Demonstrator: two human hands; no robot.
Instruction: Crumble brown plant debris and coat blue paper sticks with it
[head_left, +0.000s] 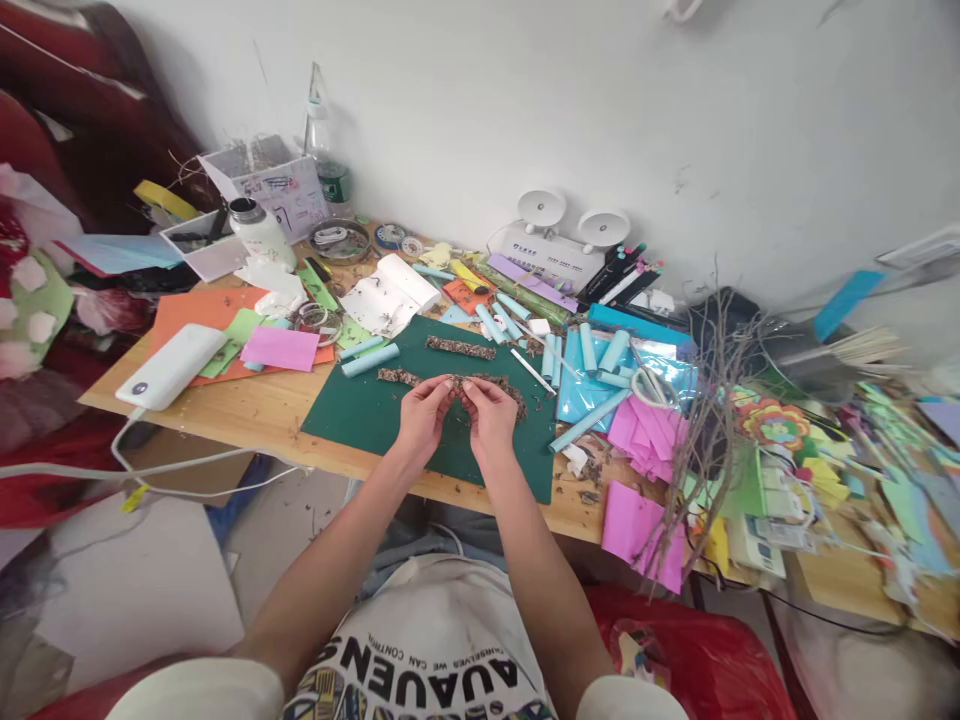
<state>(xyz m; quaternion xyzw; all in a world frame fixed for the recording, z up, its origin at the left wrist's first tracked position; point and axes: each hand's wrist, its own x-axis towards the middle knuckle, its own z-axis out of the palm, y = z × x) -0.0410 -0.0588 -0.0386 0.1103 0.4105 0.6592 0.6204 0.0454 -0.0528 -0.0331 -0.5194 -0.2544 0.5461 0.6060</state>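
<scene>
Both hands meet over a dark green mat [352,405]. My left hand [424,412] is closed, thumb and finger pinched on a small brown crumbly piece [457,384]. Close beside it, my right hand [489,410] pinches the same piece from the other side; the fingers hide most of it. A speckled brown roll [460,348] lies beyond the hands, and a shorter one [397,377] is by my left fingers. Loose brown crumbs [514,394] are heaped just past my right hand.
Light blue paper rolls [370,360] lie around the mat. At the right are scissors [654,388], pink paper [643,530] and dry twigs [712,430]. A white power bank [171,367], an open bottle [261,232] and a white double lamp [555,250] stand farther out.
</scene>
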